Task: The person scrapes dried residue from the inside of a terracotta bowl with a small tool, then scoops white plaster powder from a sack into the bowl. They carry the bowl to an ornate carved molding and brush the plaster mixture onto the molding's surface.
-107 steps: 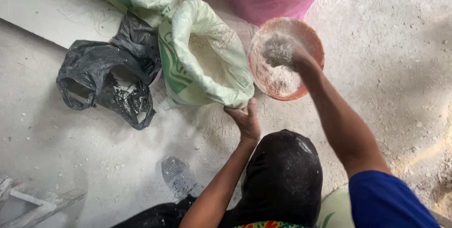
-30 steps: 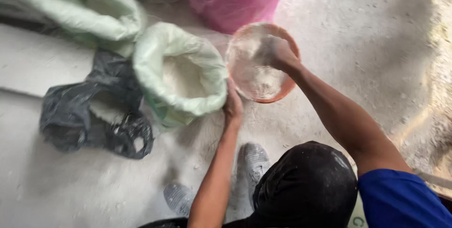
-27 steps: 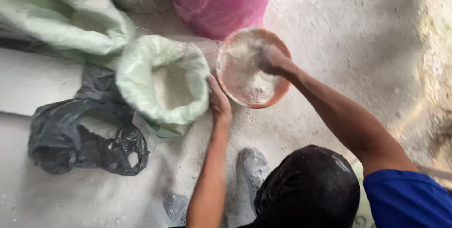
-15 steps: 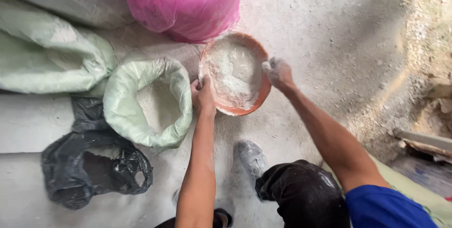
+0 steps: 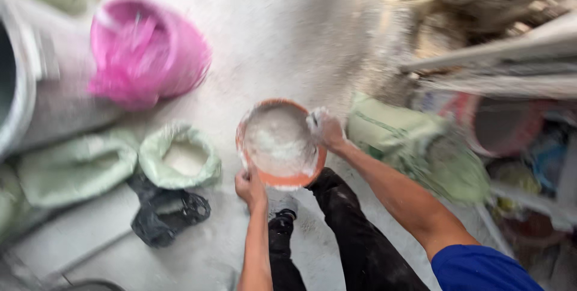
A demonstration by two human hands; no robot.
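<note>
I hold an orange bowl full of white powder above the floor, between both hands. My left hand grips its near left rim. My right hand, dusted white, grips the right rim. My dark trouser leg and shoe show below the bowl. An open pale green sack of white powder stands on the floor to the left of the bowl.
A pink plastic sack stands at the back left beside a grey drum. Another green sack and a black bag lie left. A green sack, buckets and boards crowd the right side.
The bowl has been raised off the floor, away from the sacks, with both hands on its rim. The view has swung right and is blurred; clutter on the right has come into sight.
</note>
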